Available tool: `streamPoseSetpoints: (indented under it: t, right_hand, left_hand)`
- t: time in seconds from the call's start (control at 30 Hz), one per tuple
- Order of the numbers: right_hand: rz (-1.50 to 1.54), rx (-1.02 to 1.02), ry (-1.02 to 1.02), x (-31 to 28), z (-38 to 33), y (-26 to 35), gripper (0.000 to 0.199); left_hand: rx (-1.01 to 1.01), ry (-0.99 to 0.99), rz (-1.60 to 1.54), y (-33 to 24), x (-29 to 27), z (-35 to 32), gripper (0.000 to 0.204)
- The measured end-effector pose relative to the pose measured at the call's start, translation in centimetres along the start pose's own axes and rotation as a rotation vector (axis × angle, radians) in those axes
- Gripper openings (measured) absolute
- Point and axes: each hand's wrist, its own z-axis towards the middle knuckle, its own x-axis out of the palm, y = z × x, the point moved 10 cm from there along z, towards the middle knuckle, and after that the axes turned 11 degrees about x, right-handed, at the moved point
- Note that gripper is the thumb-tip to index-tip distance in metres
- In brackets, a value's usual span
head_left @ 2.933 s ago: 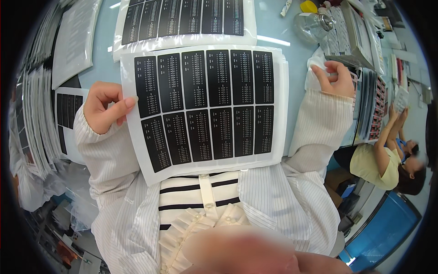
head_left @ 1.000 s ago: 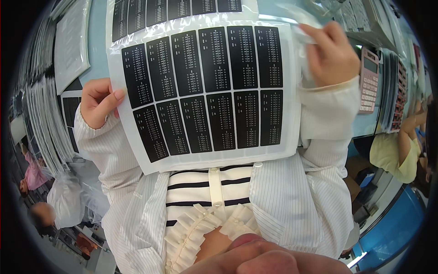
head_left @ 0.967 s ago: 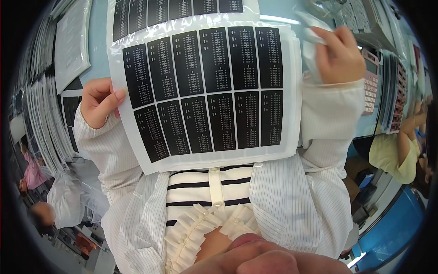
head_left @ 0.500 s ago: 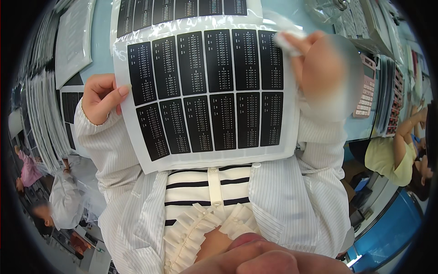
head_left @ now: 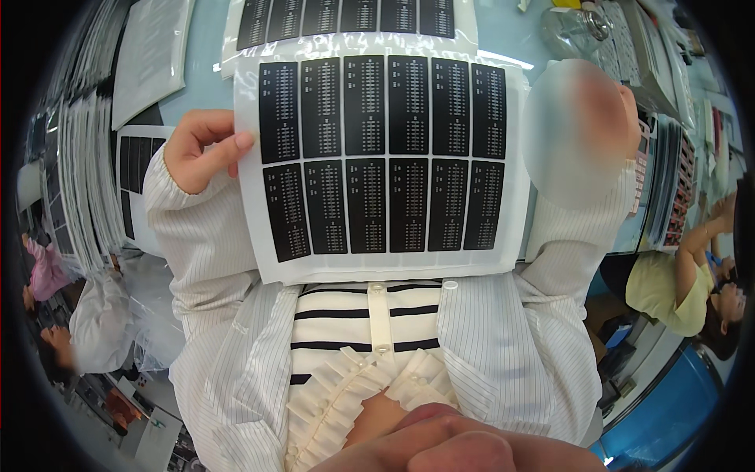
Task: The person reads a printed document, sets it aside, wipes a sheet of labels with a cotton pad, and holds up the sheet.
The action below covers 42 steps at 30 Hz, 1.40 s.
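Note:
A white sheet of black rectangular labels [head_left: 385,161], set in two rows with small white markings, lies on a stack in front of my chest. At its left edge my left hand [head_left: 206,151] is closed, thumb on top of the sheet and fingers bent beneath. My right hand [head_left: 626,118] is raised to the right of the sheet, apart from it. A blurred patch covers most of that hand, so its fingers and anything in them are hidden. Beyond the stack lies another sheet of the same black labels [head_left: 346,17], under clear shiny film.
Tall piles of sheets [head_left: 86,177] and a white plastic-wrapped packet [head_left: 153,59] stand at left. At right are a glass jar [head_left: 568,33] with a metal top, a pink calculator [head_left: 641,165] and stacked papers [head_left: 649,67]. A person in yellow [head_left: 668,291] sits at far right; others are at left.
My right hand has moved right, off the sheet's upper right corner, where it held a white wad like tissue or cloth. The sheet now appears straighter and further right, my left hand still on it.

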Motion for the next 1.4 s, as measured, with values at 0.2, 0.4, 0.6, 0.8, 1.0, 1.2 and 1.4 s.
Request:
streamPoseSetpoints:
  t: [0.2, 0.4, 0.6, 0.8, 1.0, 1.2, 1.4]
  right_hand:
    - [0.102, -0.049, 0.243, 3.5, -1.2, 1.5, 0.021]
    - [0.216, 0.083, 0.443, 6.5, -1.7, 0.1, 0.023]
    - [0.479, 0.381, 0.529, 5.5, -2.9, -0.2, 0.024]
    - [0.344, 0.319, 1.045, 7.4, -5.5, 0.5, 0.028]
    - [0.314, 0.285, 0.889, 6.4, -4.3, 0.8, 0.021]
    - [0.54, 0.141, 0.332, 1.4, -2.4, 2.4, 0.013]
    - [0.671, 0.01, 0.18, -0.6, -1.7, 3.9, 0.011]
  left_hand:
    - [0.053, 0.35, 0.197, -1.8, 2.9, -0.6, 0.024]
    - [-0.034, 0.329, 0.144, -1.0, 3.2, -0.5, 0.022]
    - [-0.129, 0.288, 0.087, 0.5, 2.8, -0.9, 0.023]
    - [-0.091, 0.337, 0.102, 0.2, 3.2, -0.9, 0.023]
    - [0.001, 0.181, 0.105, -0.9, 1.9, -0.2, 0.02]
    - [0.304, -0.179, 0.085, -3.5, -1.2, -0.8, 0.018]
    - [0.574, -0.376, 0.222, -6.3, -1.8, -1.6, 0.016]
